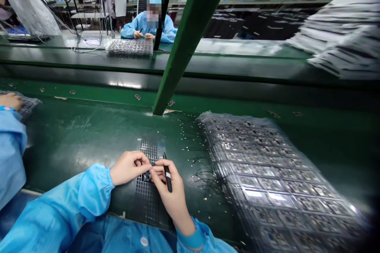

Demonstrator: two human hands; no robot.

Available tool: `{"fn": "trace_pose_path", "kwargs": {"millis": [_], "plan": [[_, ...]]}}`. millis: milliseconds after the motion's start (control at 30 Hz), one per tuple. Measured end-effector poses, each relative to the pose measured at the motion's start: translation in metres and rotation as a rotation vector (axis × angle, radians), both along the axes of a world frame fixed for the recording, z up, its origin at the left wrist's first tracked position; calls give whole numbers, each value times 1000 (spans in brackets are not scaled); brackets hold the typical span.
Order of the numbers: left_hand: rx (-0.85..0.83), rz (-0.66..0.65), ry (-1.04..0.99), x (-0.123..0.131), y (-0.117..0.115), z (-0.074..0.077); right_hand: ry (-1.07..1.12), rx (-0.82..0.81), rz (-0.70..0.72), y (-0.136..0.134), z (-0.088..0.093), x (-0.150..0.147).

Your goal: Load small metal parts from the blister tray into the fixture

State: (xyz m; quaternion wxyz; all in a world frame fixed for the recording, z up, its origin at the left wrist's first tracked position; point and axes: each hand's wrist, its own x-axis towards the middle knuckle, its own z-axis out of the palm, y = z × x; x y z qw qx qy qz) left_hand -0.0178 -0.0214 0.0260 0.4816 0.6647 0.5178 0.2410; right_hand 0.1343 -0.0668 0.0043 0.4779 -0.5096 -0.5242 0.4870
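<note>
My left hand [128,167] and my right hand [170,191] meet over a narrow perforated strip [147,189] that lies on the green bench. Both hands pinch a tiny dark part [147,175] between their fingertips. A black slim tool [168,174], like tweezers or a pen, also rests in my right hand, pointing away from me. Both arms wear light blue sleeves.
A large stack of clear trays with small components [267,174] sits to the right. A slanted green post [184,47] rises from the bench. A neighbour's hand and sleeve [10,126] are at far left. Across the belt a person in blue [148,27] works behind another tray [130,46].
</note>
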Motion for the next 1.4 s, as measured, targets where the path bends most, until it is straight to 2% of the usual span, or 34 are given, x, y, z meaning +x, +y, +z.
{"fn": "trace_pose_path", "kwargs": {"millis": [133,333,433,533,600,667,767,933,1100,1400], "plan": [[18,-10,-1,-2,2,-1,-11,7,-15,2,2,0],[-47,49,-91,-8,7,2,219,-149,-292,-4,-9,20],[-175,-30,-117,-5,1,2,204,-249,-240,-21,-10,37],[-308,-197,-164,3,-10,2,131,-305,-144,-40,-4,49],[-294,-289,-146,8,-17,1,91,-300,-159,-48,2,50],[-221,-327,-82,11,-21,-1,88,-295,-191,-53,6,48],[-153,-319,-12,13,-22,-3,78,-294,-207,-53,5,44],[-128,-308,31,14,-21,-4,-59,-289,-202,-54,-1,42],[-116,-300,43,15,-21,-3,-123,-264,-310,-59,-5,35],[-103,-297,59,15,-22,-5,-194,-226,-255,-60,-8,35]]}}
